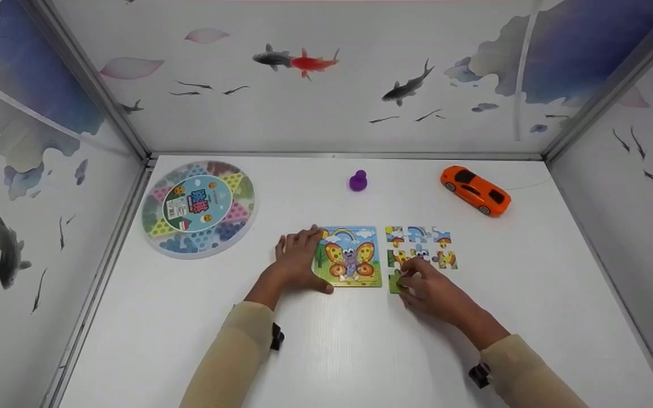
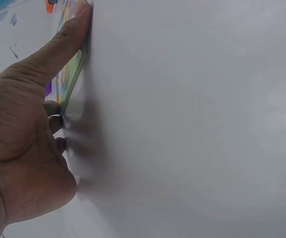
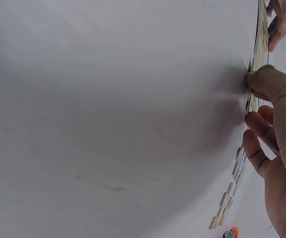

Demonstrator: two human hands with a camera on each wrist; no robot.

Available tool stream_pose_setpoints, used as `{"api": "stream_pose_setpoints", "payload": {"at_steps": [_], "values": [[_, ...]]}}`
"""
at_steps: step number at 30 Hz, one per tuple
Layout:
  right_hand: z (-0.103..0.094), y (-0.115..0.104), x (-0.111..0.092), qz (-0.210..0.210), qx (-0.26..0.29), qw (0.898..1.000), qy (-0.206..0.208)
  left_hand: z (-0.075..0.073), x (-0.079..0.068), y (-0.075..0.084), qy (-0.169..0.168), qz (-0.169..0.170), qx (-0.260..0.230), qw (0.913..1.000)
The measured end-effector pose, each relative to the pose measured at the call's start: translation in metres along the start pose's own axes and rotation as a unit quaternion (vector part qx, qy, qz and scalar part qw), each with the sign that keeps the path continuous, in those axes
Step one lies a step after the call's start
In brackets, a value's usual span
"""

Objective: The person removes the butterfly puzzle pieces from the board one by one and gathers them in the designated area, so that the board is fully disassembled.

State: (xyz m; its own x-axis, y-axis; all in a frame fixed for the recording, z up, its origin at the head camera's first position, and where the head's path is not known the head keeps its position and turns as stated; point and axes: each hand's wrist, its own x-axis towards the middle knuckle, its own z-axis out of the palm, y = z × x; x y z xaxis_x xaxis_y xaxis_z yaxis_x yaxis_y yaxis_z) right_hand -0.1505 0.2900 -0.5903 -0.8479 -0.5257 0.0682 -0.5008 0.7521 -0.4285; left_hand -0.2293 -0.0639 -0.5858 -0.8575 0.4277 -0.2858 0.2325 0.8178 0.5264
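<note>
On the white table lies a square butterfly picture puzzle (image 1: 351, 258). My left hand (image 1: 298, 262) rests along its left side, fingers near the top left corner and thumb at the bottom edge. The left wrist view shows that thumb (image 2: 58, 52) stretched straight beside the board. Just right of the puzzle, loose jigsaw pieces (image 1: 445, 259) lie in spaced rows. My right hand (image 1: 431, 288) pinches a green jigsaw piece (image 1: 394, 283) in the lowest row between thumb and fingers. In the right wrist view, its thumb (image 3: 269, 79) presses at the piece's edge; the fingertip opposite is partly hidden.
A round Chinese checkers set (image 1: 199, 209) lies at the back left. Behind the puzzle stands a small purple pawn-shaped thing (image 1: 358, 181). At the back right is an orange toy car (image 1: 475, 191). Walls printed with fish border the table at the back and sides.
</note>
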Motion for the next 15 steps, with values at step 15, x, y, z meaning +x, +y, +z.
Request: {"api": "stream_pose_setpoints", "payload": {"at_steps": [15], "values": [[-0.0012, 0.0003, 0.0014, 0.004, -0.008, 1.0, -0.008, 0.0016, 0.0002, 0.0002, 0.003, 0.001, -0.007, 1.0]]}}
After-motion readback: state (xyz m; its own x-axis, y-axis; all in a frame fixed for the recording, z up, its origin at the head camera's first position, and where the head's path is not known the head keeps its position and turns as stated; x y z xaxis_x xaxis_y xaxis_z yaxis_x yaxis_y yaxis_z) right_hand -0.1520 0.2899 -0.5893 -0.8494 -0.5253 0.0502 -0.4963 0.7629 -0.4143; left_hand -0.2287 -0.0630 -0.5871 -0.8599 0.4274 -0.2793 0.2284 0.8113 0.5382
